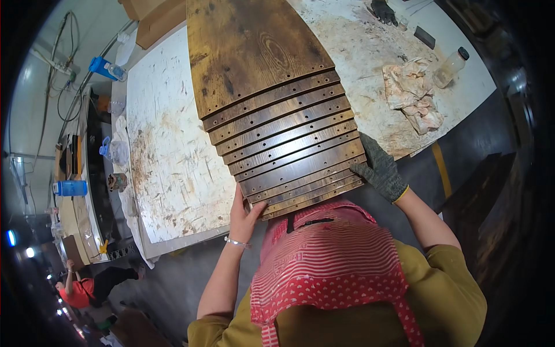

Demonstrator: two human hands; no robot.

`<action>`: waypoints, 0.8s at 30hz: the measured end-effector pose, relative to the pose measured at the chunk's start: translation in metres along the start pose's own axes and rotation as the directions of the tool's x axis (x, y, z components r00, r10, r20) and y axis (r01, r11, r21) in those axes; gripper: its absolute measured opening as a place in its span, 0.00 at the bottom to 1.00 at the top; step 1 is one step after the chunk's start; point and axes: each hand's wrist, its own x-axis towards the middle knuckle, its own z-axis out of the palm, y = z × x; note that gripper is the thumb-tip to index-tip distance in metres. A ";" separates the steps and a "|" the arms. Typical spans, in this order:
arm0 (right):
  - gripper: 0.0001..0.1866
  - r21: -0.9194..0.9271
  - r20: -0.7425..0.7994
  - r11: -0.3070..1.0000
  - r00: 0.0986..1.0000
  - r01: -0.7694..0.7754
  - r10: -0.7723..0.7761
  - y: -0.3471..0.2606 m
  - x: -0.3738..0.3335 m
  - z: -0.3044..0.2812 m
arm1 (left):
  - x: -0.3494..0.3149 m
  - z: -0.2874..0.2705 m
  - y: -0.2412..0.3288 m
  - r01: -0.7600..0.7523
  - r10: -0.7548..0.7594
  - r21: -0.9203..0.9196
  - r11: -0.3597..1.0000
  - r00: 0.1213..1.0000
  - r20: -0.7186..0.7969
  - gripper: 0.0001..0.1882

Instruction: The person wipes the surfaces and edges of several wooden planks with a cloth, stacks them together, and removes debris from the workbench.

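Observation:
A fanned stack of dark brown wooden panels point(254, 52) lies stepped on the table, its near end reaching past the front edge toward my apron. Rows of small drilled holes run along the panels' exposed ends. My bare left hand point(243, 217) grips the near left corner of the stack, thumb on top and fingers at the side. At the near right corner, my right hand point(378, 168), in a grey knit glove with a yellow cuff, clasps the stack with its thumb on top. Its other fingers are partly hidden behind the panels' edge.
The stained white table point(179, 173) carries crumpled stained cloths point(413, 95), a clear jar with a black lid point(451, 67), a dark block point(424, 37) and a black glove point(383, 11). A cardboard box point(159, 23) stands far left. Another person point(87, 289) is at lower left.

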 end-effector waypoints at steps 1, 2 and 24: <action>0.38 0.001 0.004 1.000 1.000 0.001 -0.001 0.000 0.000 -0.001 | 0.000 0.001 0.006 0.092 -0.092 0.017 0.996 0.995 -0.033 0.36; 0.38 0.014 0.011 1.000 1.000 0.011 -0.012 0.001 0.000 -0.002 | 0.002 0.001 -0.008 0.016 -0.016 -0.001 1.000 0.995 -0.098 0.32; 0.47 -0.064 0.120 0.997 0.991 -0.050 0.057 -0.008 0.027 -0.007 | 0.025 -0.003 0.005 -0.180 0.224 0.283 0.942 0.966 -0.131 0.41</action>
